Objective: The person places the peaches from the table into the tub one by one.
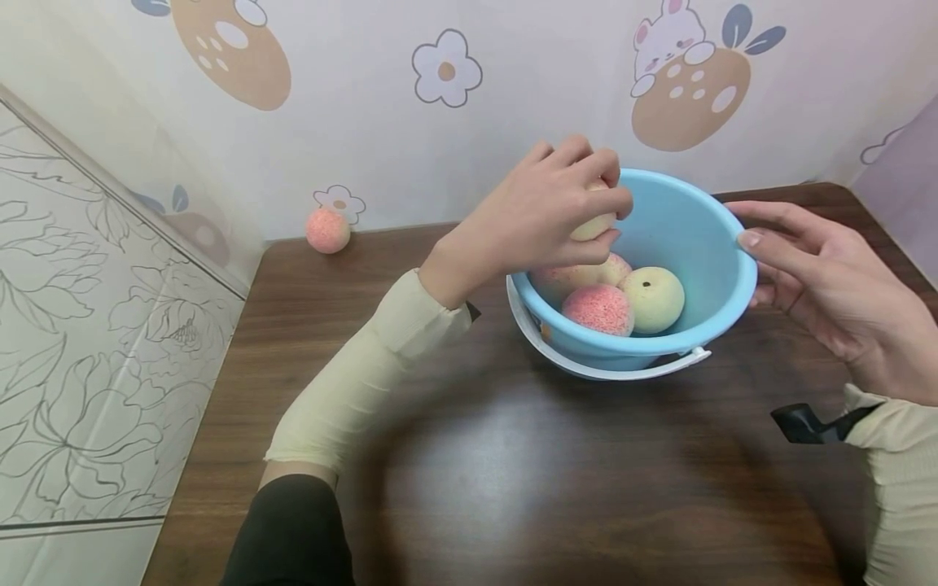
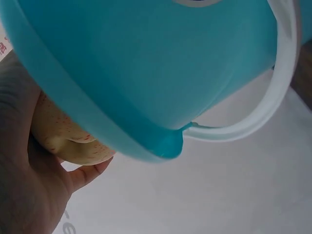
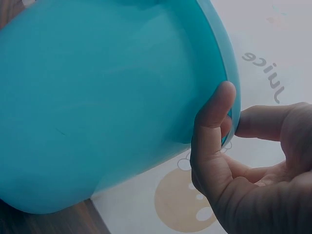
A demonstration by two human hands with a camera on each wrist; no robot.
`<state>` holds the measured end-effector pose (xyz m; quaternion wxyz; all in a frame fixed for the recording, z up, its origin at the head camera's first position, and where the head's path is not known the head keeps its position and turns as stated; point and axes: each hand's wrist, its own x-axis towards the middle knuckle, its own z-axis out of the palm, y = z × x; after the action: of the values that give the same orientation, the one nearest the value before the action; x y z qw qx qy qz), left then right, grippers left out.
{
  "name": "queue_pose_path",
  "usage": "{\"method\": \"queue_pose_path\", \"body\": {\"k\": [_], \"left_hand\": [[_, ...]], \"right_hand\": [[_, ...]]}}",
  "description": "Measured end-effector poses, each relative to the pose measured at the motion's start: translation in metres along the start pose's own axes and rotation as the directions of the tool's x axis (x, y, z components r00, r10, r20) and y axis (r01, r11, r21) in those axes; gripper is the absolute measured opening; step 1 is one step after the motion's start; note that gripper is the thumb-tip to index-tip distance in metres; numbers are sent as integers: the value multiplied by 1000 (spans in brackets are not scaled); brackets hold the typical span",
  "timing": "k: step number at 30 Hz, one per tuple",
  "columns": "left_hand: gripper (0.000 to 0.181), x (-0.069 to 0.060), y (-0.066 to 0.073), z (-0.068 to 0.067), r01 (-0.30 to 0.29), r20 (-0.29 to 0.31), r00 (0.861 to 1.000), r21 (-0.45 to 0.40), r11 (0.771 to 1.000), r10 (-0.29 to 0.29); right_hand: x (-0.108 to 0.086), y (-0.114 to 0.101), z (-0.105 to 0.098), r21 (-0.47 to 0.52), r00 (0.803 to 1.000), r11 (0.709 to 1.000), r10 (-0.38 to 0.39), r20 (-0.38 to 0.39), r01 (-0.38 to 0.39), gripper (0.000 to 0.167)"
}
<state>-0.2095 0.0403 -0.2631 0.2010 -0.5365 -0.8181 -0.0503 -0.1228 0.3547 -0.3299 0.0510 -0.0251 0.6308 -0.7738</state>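
A light blue bucket (image 1: 703, 244) with a white handle (image 1: 586, 370) stands on the table, its handle hanging down at the front. Over its left rim, my left hand (image 1: 545, 203) grips a pale yellow peach (image 1: 595, 220); in the left wrist view this peach (image 2: 63, 134) shows red specks and a cleft. Inside the bucket lie several peaches, among them a pink one (image 1: 598, 309) and a yellow one (image 1: 652, 299) with a dark spot. My right hand (image 1: 843, 281) pinches the bucket's right rim, as the right wrist view shows with thumb and fingers (image 3: 212, 126) on either side of it.
A pink peach (image 1: 327, 231) sits at the back left corner of the brown wooden table (image 1: 469, 480). Behind the table rises a wall (image 1: 542, 89) with cartoon prints. White flower-patterned panels (image 1: 95, 342) stand along the left side.
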Motion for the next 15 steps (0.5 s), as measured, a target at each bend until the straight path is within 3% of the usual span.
{"method": "queue_pose_path", "body": {"k": [6,11,15], "left_hand": [[28,10,4,4,-14,96,995,-8,1000,15],[28,19,9,7,-29,225,974,17,999,24],[25,23,11,11,-33,273,961,0,999,32]], "right_hand": [[0,0,0,-13,1000,1000,3,-9,-3,41],[0,0,0,-33,1000,999,3,-15,-3,41],[0,0,0,-40,1000,999,4,-15,-5,41]]}}
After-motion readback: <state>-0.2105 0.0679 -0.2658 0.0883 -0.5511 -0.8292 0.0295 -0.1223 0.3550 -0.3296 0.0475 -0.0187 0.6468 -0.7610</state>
